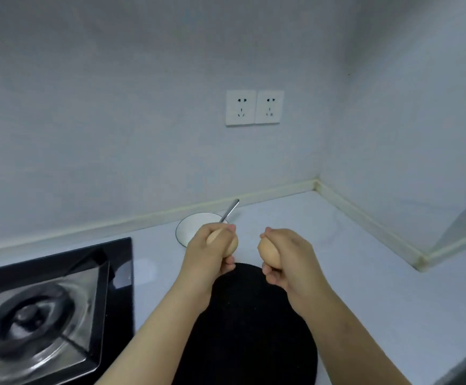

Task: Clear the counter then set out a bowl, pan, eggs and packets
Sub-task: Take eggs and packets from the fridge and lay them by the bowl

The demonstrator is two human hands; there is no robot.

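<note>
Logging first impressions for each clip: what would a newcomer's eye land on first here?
The left hand grips one brown egg and the right hand another egg, both held above a black pan on the white counter. Behind the left hand sits a white bowl with a metal handle jutting out. A gas stove fills the lower left.

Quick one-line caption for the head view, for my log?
Left hand and right hand each grip an egg near the black pan's far rim; white bowl behind, stove left.
</note>
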